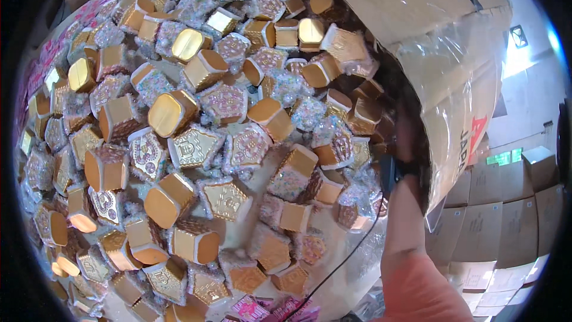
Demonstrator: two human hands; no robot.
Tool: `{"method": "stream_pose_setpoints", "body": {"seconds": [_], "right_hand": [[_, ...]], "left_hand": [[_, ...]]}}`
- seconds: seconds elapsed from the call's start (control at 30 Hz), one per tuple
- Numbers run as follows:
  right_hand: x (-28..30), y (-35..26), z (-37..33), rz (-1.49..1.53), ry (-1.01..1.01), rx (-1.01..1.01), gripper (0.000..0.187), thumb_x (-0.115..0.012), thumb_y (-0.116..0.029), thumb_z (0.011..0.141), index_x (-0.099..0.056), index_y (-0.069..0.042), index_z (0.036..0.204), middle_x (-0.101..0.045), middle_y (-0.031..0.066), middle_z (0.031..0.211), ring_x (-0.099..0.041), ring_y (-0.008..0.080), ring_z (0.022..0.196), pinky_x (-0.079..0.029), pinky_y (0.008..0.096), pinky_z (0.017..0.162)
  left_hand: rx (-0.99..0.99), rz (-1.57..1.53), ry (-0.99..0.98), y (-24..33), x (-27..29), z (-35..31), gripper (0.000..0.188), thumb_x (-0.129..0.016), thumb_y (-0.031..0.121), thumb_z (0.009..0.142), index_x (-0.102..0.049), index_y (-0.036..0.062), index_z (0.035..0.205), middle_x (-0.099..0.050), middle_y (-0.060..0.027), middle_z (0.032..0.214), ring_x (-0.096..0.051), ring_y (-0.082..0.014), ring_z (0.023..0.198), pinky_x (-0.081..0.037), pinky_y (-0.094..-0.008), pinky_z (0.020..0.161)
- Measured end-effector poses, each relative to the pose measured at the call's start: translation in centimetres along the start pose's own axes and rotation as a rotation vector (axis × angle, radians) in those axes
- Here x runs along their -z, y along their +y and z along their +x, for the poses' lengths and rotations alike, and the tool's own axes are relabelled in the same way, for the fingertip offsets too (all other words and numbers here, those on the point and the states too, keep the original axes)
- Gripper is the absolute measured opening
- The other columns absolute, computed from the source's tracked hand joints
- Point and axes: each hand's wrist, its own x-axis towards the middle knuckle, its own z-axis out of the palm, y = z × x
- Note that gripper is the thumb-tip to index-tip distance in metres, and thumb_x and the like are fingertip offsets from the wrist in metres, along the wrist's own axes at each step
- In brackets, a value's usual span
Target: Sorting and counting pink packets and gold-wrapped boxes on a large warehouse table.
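My right hand [410,143] reaches into the shaded mouth of a tilted cardboard box [456,74]. Its fingers are lost in the dark there, so whether they grip anything cannot be seen. A dark blue band [388,173] with a thin black cable sits at the wrist, below a salmon-coloured sleeve [417,289]. Closest to the hand are small gold house-shaped containers [364,114] at the box's mouth. Many more, such as a white-edged house front [195,146] and an upturned gold base [173,114], lie heaped to the left. Several carry glittery tinsel trim. My left hand is out of view.
Pink printed packages [250,309] lie at the near edge, with more pink along the far left. Clear plastic film [357,262] is spread beside my forearm. Stacked cardboard cartons [476,232] stand at the right. The black cable [333,271] runs across the near right.
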Motion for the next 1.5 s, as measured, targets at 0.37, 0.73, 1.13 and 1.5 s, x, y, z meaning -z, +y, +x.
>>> {"method": "stream_pose_setpoints", "body": {"seconds": [0.37, 0.73, 1.13, 1.5], "right_hand": [[1.2, -12.0, -5.0, 0.792, -0.225, -0.196, 0.063, -0.054, -0.027, 0.090, -0.027, -0.008, 0.143, -0.040, 0.0180, 0.141, -0.035, 0.0291, 0.131, -0.028, 0.0346, 0.107], [10.6, -16.3, -5.8, 0.772, -0.435, 0.308, 0.057, -0.056, -0.027, 0.086, -0.040, 0.003, 0.132, -0.042, 0.0270, 0.133, -0.037, 0.0361, 0.128, -0.033, 0.0401, 0.103], [26.1, -2.1, -13.6, 1.151, -0.758, 0.165, 0.033, -0.064, -0.010, 0.081, -0.057, -0.001, 0.112, -0.060, 0.0170, 0.109, -0.057, 0.0315, 0.101, -0.045, 0.0391, 0.089], [19.9, 1.4, -18.6, 0.461, -0.061, 0.236, 0.084, -0.071, -0.015, 0.069, -0.027, -0.005, 0.140, -0.023, 0.0258, 0.144, -0.022, 0.0416, 0.134, -0.022, 0.0509, 0.106]], "left_hand": [[-0.046, -0.071, 0.144, 2.3, 1.7, 1.7, 0.063, -0.056, 0.038, 0.086, -0.036, 0.0077, 0.137, -0.041, -0.0199, 0.139, -0.037, -0.0378, 0.129, -0.019, -0.0624, 0.102], [-0.045, -0.039, 0.254, 3.0, 0.3, 2.4, 0.065, -0.042, 0.054, 0.086, -0.045, 0.0026, 0.126, -0.043, -0.0195, 0.134, -0.035, -0.0450, 0.124, -0.017, -0.0573, 0.105], [-0.021, 0.007, 0.349, 4.4, 0.3, 1.6, 0.068, -0.037, 0.059, 0.085, -0.045, 0.0050, 0.125, -0.040, -0.0172, 0.136, -0.033, -0.0431, 0.125, -0.017, -0.0556, 0.106], [-0.076, -0.011, 0.309, 3.3, 0.9, 2.0, 0.061, -0.059, 0.041, 0.077, -0.045, 0.0051, 0.125, -0.040, -0.0191, 0.135, -0.034, -0.0450, 0.124, -0.028, -0.0527, 0.102]]}}
